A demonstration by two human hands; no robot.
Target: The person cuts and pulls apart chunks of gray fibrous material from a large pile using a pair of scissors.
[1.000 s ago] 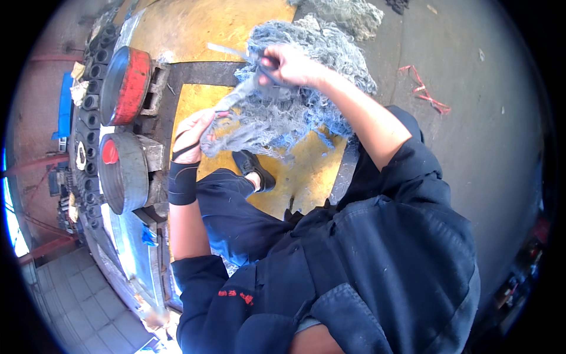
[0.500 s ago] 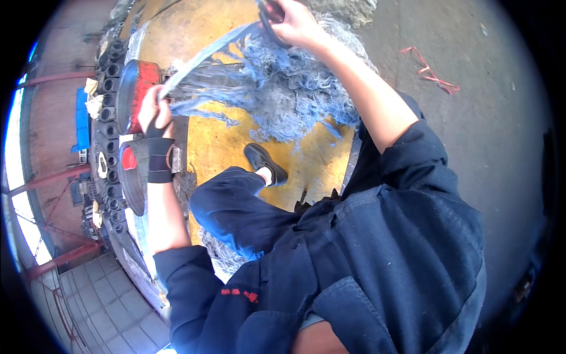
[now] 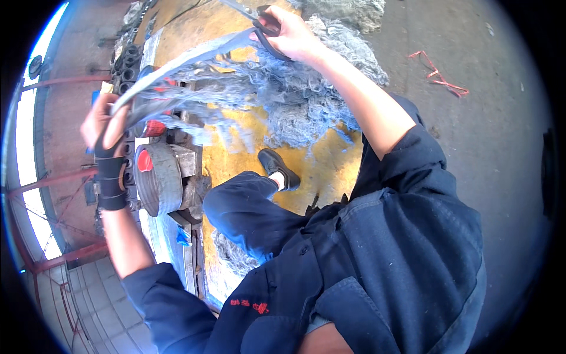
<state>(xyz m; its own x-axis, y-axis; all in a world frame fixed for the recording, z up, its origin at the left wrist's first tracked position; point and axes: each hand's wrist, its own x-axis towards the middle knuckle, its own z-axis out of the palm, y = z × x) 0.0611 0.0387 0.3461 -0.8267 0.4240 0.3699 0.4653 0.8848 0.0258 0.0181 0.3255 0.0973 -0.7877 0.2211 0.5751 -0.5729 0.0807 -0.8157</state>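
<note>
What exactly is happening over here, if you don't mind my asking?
A person in dark blue work clothes pulls a strip of grey-blue frayed fibre taut between both hands. The left hand grips one end near a grey metal drum; the right hand holds black-handled scissors at the other, above a loose fibre pile.

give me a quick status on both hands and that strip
Left hand gripping one end of grey strip. Right hand holds scissors at the other end. Frayed fibre pile hangs beneath.

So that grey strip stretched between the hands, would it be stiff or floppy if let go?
Probably floppy: the grey strip runs taut only because the left hand and right hand pull it. Likely light too, since frayed threads hang loosely from it.
</note>
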